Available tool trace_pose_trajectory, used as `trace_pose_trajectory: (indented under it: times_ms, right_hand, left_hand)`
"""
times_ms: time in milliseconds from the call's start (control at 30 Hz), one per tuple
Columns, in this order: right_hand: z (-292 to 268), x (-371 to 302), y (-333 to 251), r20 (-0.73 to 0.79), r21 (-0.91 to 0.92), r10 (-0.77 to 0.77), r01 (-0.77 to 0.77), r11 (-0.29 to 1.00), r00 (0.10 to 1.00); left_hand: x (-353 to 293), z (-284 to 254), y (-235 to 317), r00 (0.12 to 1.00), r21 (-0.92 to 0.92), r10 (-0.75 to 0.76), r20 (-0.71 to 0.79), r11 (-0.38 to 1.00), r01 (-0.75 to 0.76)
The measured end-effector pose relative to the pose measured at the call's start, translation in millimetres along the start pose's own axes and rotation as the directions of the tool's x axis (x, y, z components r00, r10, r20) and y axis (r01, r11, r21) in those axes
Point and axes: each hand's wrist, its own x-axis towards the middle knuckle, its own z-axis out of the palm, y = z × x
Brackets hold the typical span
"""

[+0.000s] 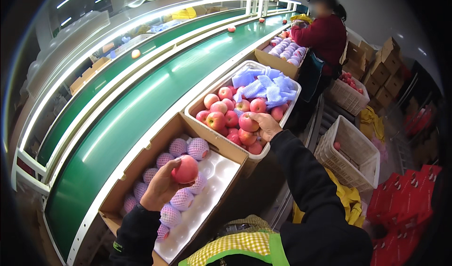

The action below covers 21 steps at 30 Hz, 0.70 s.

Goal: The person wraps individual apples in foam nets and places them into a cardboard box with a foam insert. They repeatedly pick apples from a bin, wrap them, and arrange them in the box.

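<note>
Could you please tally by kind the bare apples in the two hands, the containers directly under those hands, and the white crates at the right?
Gripped apples: 2 (left apple, right apple)
Open cardboard carton: 1
White crate under the right hand: 1
Right-side crates: 2 (upper crate, lower crate)
Total: 6

A wide, glossy green conveyor belt (117, 117) curves away toward the far end, with a narrower green belt (87, 98) running alongside under a bright white strip light (60, 73). Beyond the narrower one lies a bright yellow cloth (184, 13). At upper right a person in a dark red top (329, 35) stands near a pile of open tan cardboard boxes (387, 64). Lower down, a rectangular white plastic crate (336, 164) sits beside crumpled yellow fabric (349, 200) and red printed packaging (400, 204)
</note>
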Motion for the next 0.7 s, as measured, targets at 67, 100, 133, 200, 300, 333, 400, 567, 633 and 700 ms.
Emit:
trace_pose_trajectory:
  times_ms: [67,100,133,200,300,333,400,567,633,700]
  right_hand:
    - [-8.3,13.6,-5.1,0.022,-0.012,-0.003,0.003,1.0,1.0]
    - [-13.2,19.6,-8.3,0.034,-0.021,-0.004,0.005,1.0,0.999]
    - [-11.8,20.1,-13.7,0.04,0.021,-0.033,0.032,0.999,0.999]
    - [-30.5,38.0,-17.4,0.099,-0.041,-0.031,0.035,0.999,0.995]
    - [-66.3,66.8,-17.4,0.161,-0.375,-0.214,0.261,0.89,0.963]
    - [-76.3,71.7,-21.6,0.23,-0.585,-0.419,0.469,0.662,0.878]
    - [-98.9,84.3,-41.1,0.413,-0.732,-0.545,0.622,0.278,0.73]
    - [-152.0,124.5,-55.9,0.516,-0.848,-0.45,0.51,-0.145,0.729]
    - [-164.2,144.3,-51.8,0.528,-0.844,-0.372,0.518,-0.137,0.763]
    - [-173.7,163.6,-46.3,0.525,-0.85,-0.384,0.494,-0.184,0.76]
  left_hand:
    - [19.1,22.5,4.9,1.0,0.069,-0.013,-0.022,0.997,0.015]
    - [30.1,33.9,6.4,0.999,0.102,-0.018,-0.033,0.995,0.021]
    - [45.1,40.4,5.6,0.999,0.107,-0.018,-0.028,0.994,0.02]
    - [75.2,60.2,6.1,0.998,0.172,0.002,-0.065,0.985,0.009]
    - [125.8,91.5,2.4,0.996,0.239,0.031,-0.081,0.971,-0.011]
    - [135.2,101.4,1.1,0.995,0.262,0.045,-0.093,0.965,-0.02]
    - [154.1,120.9,0.3,0.986,0.293,0.07,-0.149,0.956,-0.024]
    - [193.9,124.4,-7.7,0.961,0.483,0.135,-0.24,0.876,-0.003]
    - [195.5,127.0,-7.5,0.951,0.485,0.206,-0.231,0.871,-0.071]
    - [196.9,130.2,-9.4,0.943,0.464,0.24,-0.229,0.879,-0.111]
